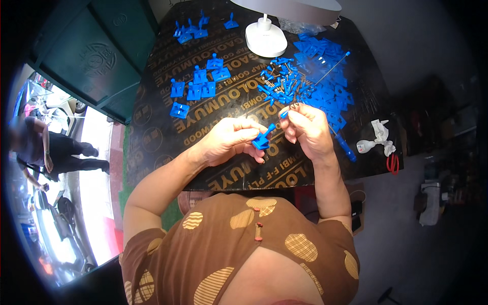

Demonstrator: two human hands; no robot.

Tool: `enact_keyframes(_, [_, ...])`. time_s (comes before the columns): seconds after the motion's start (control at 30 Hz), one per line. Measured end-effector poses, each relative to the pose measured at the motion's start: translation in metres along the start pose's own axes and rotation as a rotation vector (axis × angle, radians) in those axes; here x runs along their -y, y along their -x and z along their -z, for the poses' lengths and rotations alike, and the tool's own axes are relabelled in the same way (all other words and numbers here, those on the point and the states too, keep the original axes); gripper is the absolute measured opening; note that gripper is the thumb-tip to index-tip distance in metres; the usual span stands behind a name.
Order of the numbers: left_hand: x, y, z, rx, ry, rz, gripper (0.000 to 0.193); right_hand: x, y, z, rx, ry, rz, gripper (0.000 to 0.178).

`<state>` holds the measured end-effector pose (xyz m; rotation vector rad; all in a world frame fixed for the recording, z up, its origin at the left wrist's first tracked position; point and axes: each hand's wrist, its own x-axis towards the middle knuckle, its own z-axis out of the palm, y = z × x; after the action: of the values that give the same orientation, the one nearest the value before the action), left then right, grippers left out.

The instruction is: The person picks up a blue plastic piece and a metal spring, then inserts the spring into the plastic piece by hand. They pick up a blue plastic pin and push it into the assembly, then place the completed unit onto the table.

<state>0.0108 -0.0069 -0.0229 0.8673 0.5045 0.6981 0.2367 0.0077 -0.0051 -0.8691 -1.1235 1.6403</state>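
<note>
My left hand [231, 140] is closed on a blue plastic base with an upright post [261, 142], held between thumb and fingers above the table's near edge. Just to its right, my right hand [311, 127] pinches a small blue plastic piece [284, 114] between thumb and forefinger, close to the top of the post. Whether the two parts touch is hard to make out. Beyond my right hand lies a pile of small blue pegs with metal pins [284, 79]. Flat blue plastic plates [325, 66] are heaped beside and behind it.
Several assembled blue pieces [200, 76] stand at left, with more [190, 29] farther back. A white lamp base [266, 40] stands at the far middle. Right of my hand lie a blue-handled tool [345, 148], a white bottle [364, 146] and a red loop [393, 163]. A person [40, 142] is outside left.
</note>
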Motion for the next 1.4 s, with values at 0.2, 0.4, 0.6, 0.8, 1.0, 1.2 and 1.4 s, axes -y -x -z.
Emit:
enact_keyframes(0.2, [-0.0018, -0.0004, -0.0035, -0.03, 0.05, 0.005, 0.026, 0.0001, 0.0002, -0.0003, 0.019, 0.033, 0.036, 0.015])
enact_keyframes(0.4, [-0.0009, -0.0008, -0.0048, -0.039, 0.026, -0.004, 0.026, -0.0018, -0.0017, 0.0012, 0.014, 0.087, 0.038, 0.013])
enact_keyframes(0.6, [-0.0019, -0.0005, -0.0053, -0.04, -0.002, -0.025, 0.026, -0.0016, -0.0027, -0.0021, 0.002, 0.054, 0.023, 0.012])
enact_keyframes(0.8, [-0.0007, 0.0002, -0.0015, -0.011, -0.043, -0.024, 0.041, -0.0007, -0.0016, 0.0001, 0.024, -0.008, -0.023, 0.015])
enact_keyframes(1.0, [-0.0035, 0.0008, -0.0054, -0.062, 0.012, -0.026, 0.027, 0.0008, -0.0009, 0.0014, 0.039, -0.052, -0.01, 0.019])
enact_keyframes(1.2, [-0.0049, 0.0016, -0.0072, -0.072, 0.008, -0.028, 0.028, 0.0002, -0.0004, 0.0008, 0.01, -0.015, 0.007, 0.018])
enact_keyframes(1.4, [-0.0041, 0.0013, -0.0062, -0.065, 0.015, -0.027, 0.028, -0.0011, -0.0012, 0.0016, -0.014, 0.02, 0.005, 0.017])
